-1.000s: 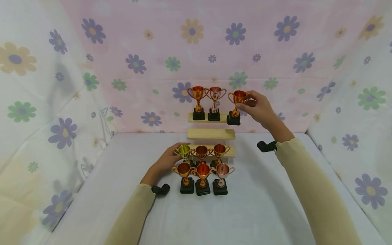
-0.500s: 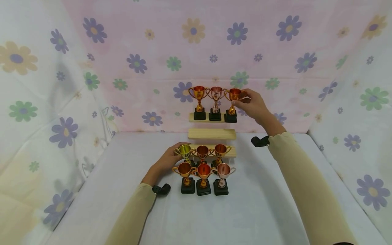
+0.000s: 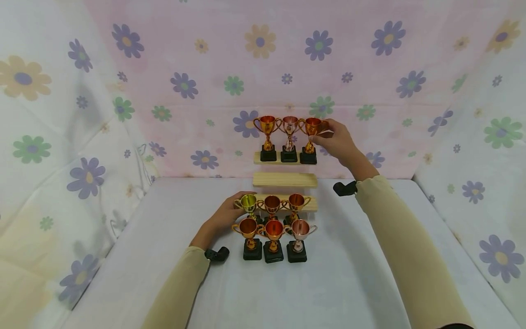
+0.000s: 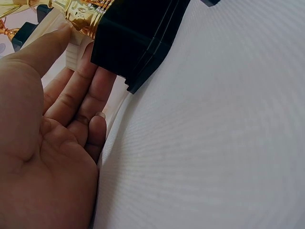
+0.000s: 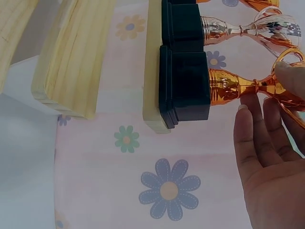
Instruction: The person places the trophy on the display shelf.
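Observation:
My right hand (image 3: 339, 144) grips an orange-gold trophy cup (image 3: 309, 157), thumb and fingers around its cup and stem. Its black base meets the right end of the top wooden shelf (image 5: 151, 107), seen in the right wrist view. Beside it on that shelf stand a rose-silver trophy (image 3: 289, 154) and another gold one (image 3: 268, 153). Low on the left, my left hand (image 3: 225, 213) holds the end of the lowest wooden shelf (image 3: 313, 204), thumb and fingers on either side of the wood (image 4: 72, 53). A yellow-gold trophy (image 4: 138, 38) stands right in front of its fingers.
The middle shelf board (image 3: 285, 179) is bare. In front of the lowest shelf, several trophies stand in two rows on the white table (image 3: 349, 283), including a rose-silver one (image 3: 297, 251) at front right. A flowered cloth (image 3: 213, 55) hangs behind.
My right hand has moved left with the orange-gold trophy, bringing it from off the shelf's right end to beside the rose-silver trophy. My left hand has stayed in place.

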Motion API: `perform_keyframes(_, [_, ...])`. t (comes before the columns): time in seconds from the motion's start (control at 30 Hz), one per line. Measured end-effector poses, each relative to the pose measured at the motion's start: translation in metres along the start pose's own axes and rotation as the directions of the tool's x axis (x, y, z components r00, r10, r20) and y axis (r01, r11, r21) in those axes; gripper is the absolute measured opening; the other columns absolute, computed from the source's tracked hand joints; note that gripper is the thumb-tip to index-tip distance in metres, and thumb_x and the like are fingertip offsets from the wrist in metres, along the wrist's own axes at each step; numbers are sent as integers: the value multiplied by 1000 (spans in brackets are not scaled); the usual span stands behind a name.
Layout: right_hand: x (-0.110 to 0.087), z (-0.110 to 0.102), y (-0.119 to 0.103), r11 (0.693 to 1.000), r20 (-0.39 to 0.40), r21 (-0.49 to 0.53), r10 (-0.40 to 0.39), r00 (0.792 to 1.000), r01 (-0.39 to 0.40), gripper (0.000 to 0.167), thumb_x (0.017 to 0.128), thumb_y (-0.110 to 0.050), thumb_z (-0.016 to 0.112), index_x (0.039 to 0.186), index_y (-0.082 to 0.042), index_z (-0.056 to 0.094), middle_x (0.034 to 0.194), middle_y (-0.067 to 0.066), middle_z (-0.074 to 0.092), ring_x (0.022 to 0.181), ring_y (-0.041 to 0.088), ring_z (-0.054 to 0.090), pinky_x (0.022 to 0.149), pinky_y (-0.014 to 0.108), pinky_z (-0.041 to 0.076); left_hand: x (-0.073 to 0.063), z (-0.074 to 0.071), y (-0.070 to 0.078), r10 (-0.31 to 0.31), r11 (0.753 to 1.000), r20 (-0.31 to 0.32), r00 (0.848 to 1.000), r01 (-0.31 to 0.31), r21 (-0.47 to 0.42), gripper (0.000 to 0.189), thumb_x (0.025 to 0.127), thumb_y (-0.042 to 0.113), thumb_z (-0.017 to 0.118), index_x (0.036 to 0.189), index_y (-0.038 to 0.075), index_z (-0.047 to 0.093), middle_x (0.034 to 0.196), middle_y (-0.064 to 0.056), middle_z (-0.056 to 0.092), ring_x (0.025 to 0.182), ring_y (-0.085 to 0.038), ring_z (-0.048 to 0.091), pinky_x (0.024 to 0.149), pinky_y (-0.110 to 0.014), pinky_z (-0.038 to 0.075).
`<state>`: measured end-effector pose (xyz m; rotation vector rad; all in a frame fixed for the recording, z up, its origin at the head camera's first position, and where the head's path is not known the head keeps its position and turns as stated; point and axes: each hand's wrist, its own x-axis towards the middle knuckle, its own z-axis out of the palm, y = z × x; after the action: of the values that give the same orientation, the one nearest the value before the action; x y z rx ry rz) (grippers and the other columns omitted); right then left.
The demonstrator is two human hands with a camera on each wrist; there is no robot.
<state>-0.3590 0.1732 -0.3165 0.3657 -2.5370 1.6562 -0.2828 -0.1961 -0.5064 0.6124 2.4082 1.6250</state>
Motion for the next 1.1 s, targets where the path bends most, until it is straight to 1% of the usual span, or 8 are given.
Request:
perform_keyframes(0.2, [0,4,0,999,-12,38,11,1000,-10,51,100,-8,73,145,1,52,138,19,57,127,36,63,110,51,51,-1,0,2,-8,1000,1,1000,8,-12,47,108,11,61,154,19,54,145,-8,62,136,-28,57,117,-55,42])
perform_keyframes(0.33, [-1,5,2,999,-11,50,14,1000,-13,53,99,-8,75,146,0,51,137,18,58,126,34,63,110,50,52,-2,1,3,-15,1000,1,1000,15,-22,47,108,13,60,154,19,54,145,-8,62,136,-29,57,118,-55,42])
perform_keyframes(0.63, [-5,4,6,999,-4,43,-26,1000,26,50,100,-13,75,144,-1,53,136,18,61,126,34,62,110,49,51,-2,0,3,-13,1000,-1,1000,13,-8,46,108,12,61,153,20,55,142,-6,63,134,-28,58,117,-56,43])
perform_keyframes(0.83, [-15,1,7,998,-9,53,-45,999,45,51,101,-16,74,143,-1,51,141,20,59,132,36,60,112,51,49,-2,0,4,4,1000,2,1000,-4,-9,47,108,9,61,153,18,55,143,-8,63,134,-28,58,116,-55,44])
perform_keyframes(0.97, [-24,-2,10,997,-22,64,-35,999,37,56,102,-17,72,150,-2,47,144,20,59,135,35,59,112,47,50,-2,0,4,4,1000,7,1000,-4,-17,47,108,10,60,154,17,54,143,-8,63,135,-28,59,117,-54,44])
perform_keyframes(1.1, [-32,-4,19,995,-42,87,-45,998,49,59,102,-15,73,152,-2,46,143,19,60,132,33,60,110,41,52,-2,0,4,-4,1000,10,1000,5,-31,46,109,12,61,154,17,54,143,-8,63,135,-28,58,117,-54,43])
